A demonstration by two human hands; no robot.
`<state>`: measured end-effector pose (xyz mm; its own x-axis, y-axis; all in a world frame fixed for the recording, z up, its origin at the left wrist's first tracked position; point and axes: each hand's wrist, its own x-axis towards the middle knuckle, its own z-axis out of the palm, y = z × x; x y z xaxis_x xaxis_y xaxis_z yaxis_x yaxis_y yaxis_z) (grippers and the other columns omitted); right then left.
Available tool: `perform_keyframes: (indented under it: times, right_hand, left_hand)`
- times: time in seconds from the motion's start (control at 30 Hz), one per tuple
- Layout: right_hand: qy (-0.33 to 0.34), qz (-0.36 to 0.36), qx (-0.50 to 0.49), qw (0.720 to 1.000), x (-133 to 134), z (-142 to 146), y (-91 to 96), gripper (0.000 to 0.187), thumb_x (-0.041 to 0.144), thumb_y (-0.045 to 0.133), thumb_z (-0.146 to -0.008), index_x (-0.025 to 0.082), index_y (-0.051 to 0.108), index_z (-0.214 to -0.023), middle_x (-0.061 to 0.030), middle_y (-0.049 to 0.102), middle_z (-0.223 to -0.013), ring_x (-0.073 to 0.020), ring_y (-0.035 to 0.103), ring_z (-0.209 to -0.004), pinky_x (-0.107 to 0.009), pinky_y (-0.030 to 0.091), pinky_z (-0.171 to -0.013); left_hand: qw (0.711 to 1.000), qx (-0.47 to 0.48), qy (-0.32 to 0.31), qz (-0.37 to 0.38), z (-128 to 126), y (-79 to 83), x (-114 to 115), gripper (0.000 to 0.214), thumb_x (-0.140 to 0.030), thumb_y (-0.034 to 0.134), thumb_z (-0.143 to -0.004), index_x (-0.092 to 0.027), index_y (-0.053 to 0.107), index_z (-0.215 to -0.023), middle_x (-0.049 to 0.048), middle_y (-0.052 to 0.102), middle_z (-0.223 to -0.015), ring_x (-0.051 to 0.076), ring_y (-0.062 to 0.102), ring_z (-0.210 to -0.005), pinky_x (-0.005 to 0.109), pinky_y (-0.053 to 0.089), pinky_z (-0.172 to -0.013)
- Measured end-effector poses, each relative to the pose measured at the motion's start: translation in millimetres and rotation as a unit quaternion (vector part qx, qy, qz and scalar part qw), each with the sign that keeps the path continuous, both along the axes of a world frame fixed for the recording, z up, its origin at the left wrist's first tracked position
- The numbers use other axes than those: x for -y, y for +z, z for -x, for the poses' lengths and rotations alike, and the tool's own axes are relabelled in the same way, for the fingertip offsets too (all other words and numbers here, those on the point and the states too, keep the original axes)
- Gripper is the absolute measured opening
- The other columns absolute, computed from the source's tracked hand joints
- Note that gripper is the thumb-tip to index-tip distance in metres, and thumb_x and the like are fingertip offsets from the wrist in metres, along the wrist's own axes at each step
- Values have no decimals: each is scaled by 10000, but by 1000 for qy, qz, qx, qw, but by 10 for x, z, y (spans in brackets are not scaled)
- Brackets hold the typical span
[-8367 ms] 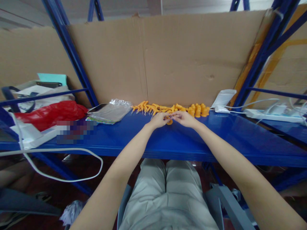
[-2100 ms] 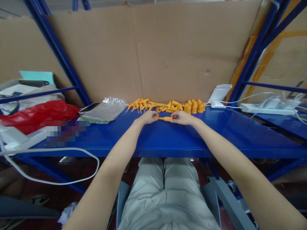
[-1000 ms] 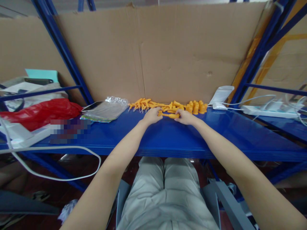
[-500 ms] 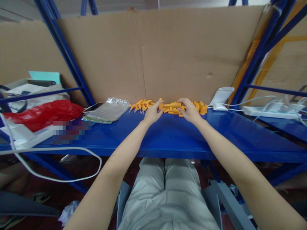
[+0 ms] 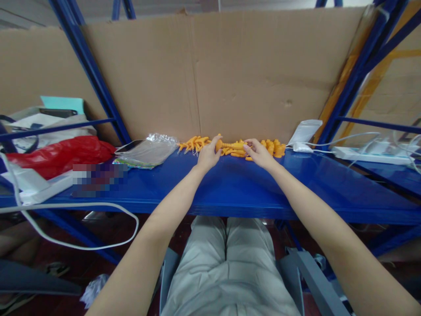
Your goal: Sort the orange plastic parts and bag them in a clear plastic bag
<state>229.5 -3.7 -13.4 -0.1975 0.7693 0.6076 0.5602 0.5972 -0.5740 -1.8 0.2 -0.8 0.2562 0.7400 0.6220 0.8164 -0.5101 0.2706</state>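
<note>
My left hand (image 5: pixel 208 155) is closed, thumb and fingers pinching the rounded end of an orange plastic piece (image 5: pixel 219 144). The piece looks ribbed and stretches rightward; small details are too far off to make out. At its other end, my right hand (image 5: pixel 260 154) has thumb and fingertips closed on it. Beneath and behind lie more orange parts (image 5: pixel 237 154), long and thin. Left of my left hand is a heap of branching orange pieces (image 5: pixel 194 143) with small metal chains. Chunky orange pieces (image 5: pixel 276 148) are grouped beyond my right hand.
The blue shelf (image 5: pixel 223 188) has a cardboard panel (image 5: pixel 243 74) at its back. Clear plastic bags (image 5: pixel 149 151) and a red bag (image 5: pixel 66 154) lie to the left. A white device with cables (image 5: pixel 302 146) stands at right. A white cable (image 5: pixel 98 204) loops over the front edge.
My right hand has shifted slightly left, its fingertips closer together on the orange piece. My left hand has barely moved.
</note>
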Motion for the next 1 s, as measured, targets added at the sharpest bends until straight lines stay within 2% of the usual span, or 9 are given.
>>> perform_keyframes:
  times: [0.17, 0.37, 0.57, 0.73, 1.0]
  right_hand:
    - [27, 42, -42, 998, -50, 22, -19, 472, 614, 514, -894, 209, 534, -1135, -71, 590, -1022, -173, 618, -782, -328, 559, -700]
    - [14, 18, -52, 998, -10, 8, 19, 399, 526, 607, -862, 205, 562, -1093, -78, 598, -1023, -214, 623, -916, -375, 560, -815]
    - [53, 41, -86, 994, -16, 44, -1, 400, 576, 629, -835, 232, 530, -1015, -41, 579, -948, -173, 602, -776, -352, 571, -725]
    - [89, 42, -124, 987, -45, 61, -33, 461, 631, 681, -765, 251, 497, -951, -16, 541, -899, -157, 599, -684, -360, 571, -669]
    - [115, 25, -146, 982, -72, 46, -44, 437, 596, 700, -763, 266, 487, -955, -6, 514, -889, -166, 601, -717, -391, 591, -694]
  left_hand:
    - [1000, -12, 3, 12, 0, 14, 19, 518, -205, 488, -933, -202, 418, -1447, 80, 716, -1033, 236, 680, -976, 338, 495, -915]
    - [1000, -1, -1, -12, -8, 0, 33, 526, -191, 486, -922, -231, 386, -1437, 87, 707, -1124, 253, 675, -1027, 349, 497, -918]
    - [999, 32, 11, -20, -6, 6, 40, 559, -174, 487, -926, -209, 349, -1466, 117, 692, -1183, 233, 690, -975, 342, 507, -891]
    - [999, 30, -8, -35, 10, 10, 19, 600, -131, 512, -908, -183, 355, -1485, 114, 716, -1124, 223, 691, -947, 335, 508, -897]
    - [997, 53, -35, -34, 13, -10, -33, 611, -115, 533, -886, -192, 388, -1474, 96, 718, -1056, 207, 678, -886, 339, 508, -894]
